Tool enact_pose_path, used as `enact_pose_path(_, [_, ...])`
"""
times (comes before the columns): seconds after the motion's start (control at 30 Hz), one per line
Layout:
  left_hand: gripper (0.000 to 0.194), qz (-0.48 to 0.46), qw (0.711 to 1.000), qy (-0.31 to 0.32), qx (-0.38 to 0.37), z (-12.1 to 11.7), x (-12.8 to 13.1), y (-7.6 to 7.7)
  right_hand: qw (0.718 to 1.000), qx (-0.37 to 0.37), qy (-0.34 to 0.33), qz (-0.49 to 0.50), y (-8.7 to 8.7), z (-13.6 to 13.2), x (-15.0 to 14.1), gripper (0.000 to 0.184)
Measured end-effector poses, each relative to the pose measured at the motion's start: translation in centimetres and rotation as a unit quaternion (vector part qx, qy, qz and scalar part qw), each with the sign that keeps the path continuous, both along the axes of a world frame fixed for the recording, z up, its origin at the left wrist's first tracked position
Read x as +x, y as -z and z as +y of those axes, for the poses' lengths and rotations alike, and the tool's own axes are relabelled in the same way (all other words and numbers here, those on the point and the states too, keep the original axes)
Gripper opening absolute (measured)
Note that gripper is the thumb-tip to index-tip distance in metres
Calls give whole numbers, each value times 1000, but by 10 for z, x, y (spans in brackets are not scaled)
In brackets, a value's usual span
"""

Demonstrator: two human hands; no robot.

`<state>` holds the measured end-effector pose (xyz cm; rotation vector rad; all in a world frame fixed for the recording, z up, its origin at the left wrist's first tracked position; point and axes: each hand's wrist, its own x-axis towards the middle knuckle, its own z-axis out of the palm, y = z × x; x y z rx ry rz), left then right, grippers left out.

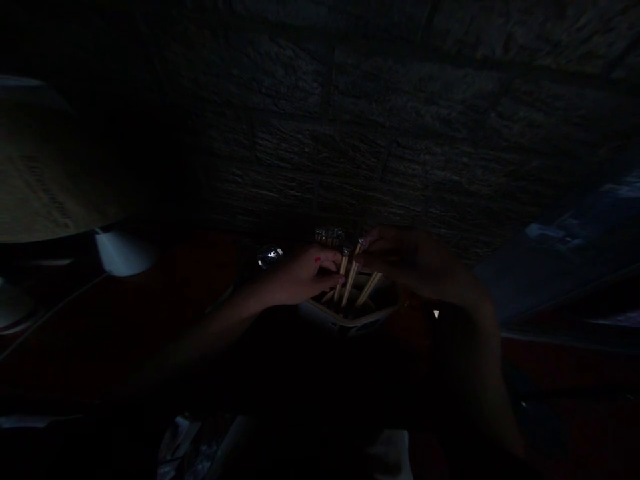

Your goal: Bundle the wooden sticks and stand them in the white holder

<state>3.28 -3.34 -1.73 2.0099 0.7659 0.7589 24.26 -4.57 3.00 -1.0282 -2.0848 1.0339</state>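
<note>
Several slim pale sticks with shiny upper ends, much like chopsticks, stand slanted in an open container (pixel 367 320) with a light rim. My left hand (pixel 297 275) reaches in from the left, its thumb and fingers closed around one pale stick (pixel 342 275). From the right, my right hand (pixel 420 261) pinches another stick (pixel 351 280) near its shiny top. A third stick (pixel 369 289) leans right beneath my right fingers. Darkness hides the container's inside and the sticks' lower ends.
A dark stone-like wall (pixel 300 133) rises behind the container. Just left of my hand is a shiny round object (pixel 270 256). A large tan object with lettering (pixel 55 173) and a pale cup-like shape (pixel 125 253) are farther left. A bluish panel (pixel 565 233) slants at right.
</note>
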Motion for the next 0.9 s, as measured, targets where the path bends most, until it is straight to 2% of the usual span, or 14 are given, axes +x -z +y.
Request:
enact_pose_path(0.13, [20,2,1000,7,5,1,-1,1,1000,17,16,-2,-5,-4,-1,23])
enact_pose_path(0.23, [19,6,1000,10,11,2,-1,2,1000,5,5,-16,-1,-1,0,23])
enact_pose_path(0.47, [20,7,1000,8,-24,1,0,1,999,-6,-14,-46,9,7,0,25])
enact_pose_path(0.6, [20,17,999,8,-39,0,0,-1,998,-30,-14,-53,9,6,-1,28])
enact_pose_path(0.7, [20,20,998,17,-55,1,1,-1,997,-47,-22,-53,7,6,-1,23])
enact_pose_path(0.9, [20,29,998,11,-61,2,2,0,997,-33,-11,-62,8,7,-2,21])
